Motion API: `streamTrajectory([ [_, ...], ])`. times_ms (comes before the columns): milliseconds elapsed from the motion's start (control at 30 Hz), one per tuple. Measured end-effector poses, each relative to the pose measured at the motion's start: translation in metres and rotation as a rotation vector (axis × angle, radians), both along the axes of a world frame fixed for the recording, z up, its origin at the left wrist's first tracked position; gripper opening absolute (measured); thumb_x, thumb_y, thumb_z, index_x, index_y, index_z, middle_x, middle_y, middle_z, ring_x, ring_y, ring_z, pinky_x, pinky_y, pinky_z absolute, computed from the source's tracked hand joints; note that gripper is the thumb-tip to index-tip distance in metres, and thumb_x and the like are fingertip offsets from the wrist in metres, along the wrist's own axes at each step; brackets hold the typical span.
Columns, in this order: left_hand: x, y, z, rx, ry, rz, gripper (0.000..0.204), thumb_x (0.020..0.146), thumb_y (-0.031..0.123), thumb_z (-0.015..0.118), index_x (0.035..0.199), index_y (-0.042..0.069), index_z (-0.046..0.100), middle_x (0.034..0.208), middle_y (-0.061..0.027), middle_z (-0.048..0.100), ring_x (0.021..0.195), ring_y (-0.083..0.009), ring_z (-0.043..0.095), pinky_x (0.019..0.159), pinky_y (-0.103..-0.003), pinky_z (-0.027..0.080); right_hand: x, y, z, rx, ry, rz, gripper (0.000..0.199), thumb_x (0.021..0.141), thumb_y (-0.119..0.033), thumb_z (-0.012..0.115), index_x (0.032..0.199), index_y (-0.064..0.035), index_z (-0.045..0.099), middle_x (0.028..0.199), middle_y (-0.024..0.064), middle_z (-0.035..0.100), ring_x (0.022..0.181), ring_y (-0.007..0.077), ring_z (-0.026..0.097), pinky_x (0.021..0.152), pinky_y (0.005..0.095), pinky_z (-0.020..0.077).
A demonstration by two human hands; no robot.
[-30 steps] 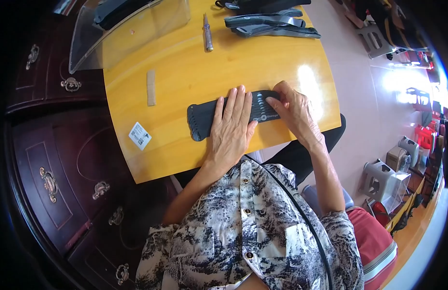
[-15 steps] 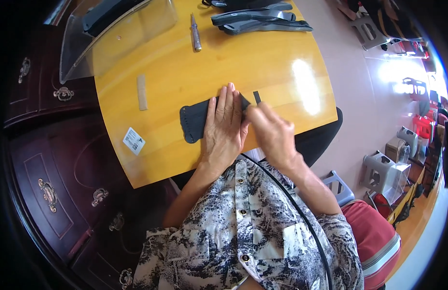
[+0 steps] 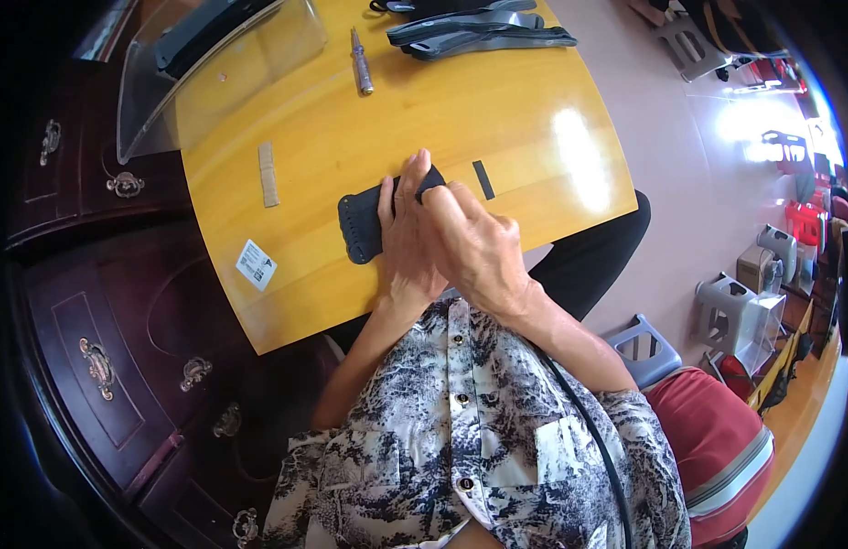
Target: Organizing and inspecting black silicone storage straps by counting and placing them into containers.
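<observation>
A flat dark piece (image 3: 362,226) with a row of small holes along its scalloped left edge lies on the yellow table. My left hand (image 3: 407,233) presses on its middle, fingers stretched out and lying flat. My right hand (image 3: 479,252) is closed at the piece's right end, which is lifted and bent over toward the left fingers; the fingertips are partly hidden. To the right of the hands lies a short black strip (image 3: 483,180).
Farther left are a beige strip (image 3: 268,174) and a white printed label (image 3: 257,265). A screwdriver (image 3: 362,64) and black straps (image 3: 479,35) lie at the far side. A clear plastic bin (image 3: 259,69) stands far left, beside dark drawers (image 3: 85,357).
My right hand has moved left, bringing the dark piece's right end over toward my left hand. The black strip now shows fully. The view has shifted slightly.
</observation>
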State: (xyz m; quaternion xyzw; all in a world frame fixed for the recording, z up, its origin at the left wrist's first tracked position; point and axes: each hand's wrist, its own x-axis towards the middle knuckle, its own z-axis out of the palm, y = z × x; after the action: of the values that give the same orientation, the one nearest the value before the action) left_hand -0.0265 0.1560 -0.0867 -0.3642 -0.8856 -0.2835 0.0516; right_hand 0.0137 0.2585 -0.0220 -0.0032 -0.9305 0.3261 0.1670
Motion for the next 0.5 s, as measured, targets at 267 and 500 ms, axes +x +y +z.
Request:
streamTrajectory([
  [267,0.002,0.007,0.003,0.244,-0.095,0.152,0.050,0.090,0.032,0.050,0.129,0.002,0.040,0.131,-0.0170,0.044,0.126,-0.0326,0.040,0.108,-0.052,0.021,0.000,0.030,0.006,-0.575,-0.100,-0.070,0.020,0.092,-0.018,0.058,0.099,0.0003,0.059,0.078,0.0091,0.062,0.062,0.0168,0.064,0.053,0.0274,0.0503],
  [500,0.003,-0.010,0.017,0.497,-0.354,0.149,0.049,0.091,0.024,0.043,0.132,-0.003,0.039,0.128,-0.0189,0.048,0.123,-0.0311,0.042,0.108,-0.045,0.026,-0.010,0.058,-0.037,-1.107,-0.483,-0.176,0.033,0.100,-0.026,0.047,0.096,0.0043,0.061,0.075,0.0090,0.066,0.069,0.0144,0.067,0.057,0.0235,0.0528],
])
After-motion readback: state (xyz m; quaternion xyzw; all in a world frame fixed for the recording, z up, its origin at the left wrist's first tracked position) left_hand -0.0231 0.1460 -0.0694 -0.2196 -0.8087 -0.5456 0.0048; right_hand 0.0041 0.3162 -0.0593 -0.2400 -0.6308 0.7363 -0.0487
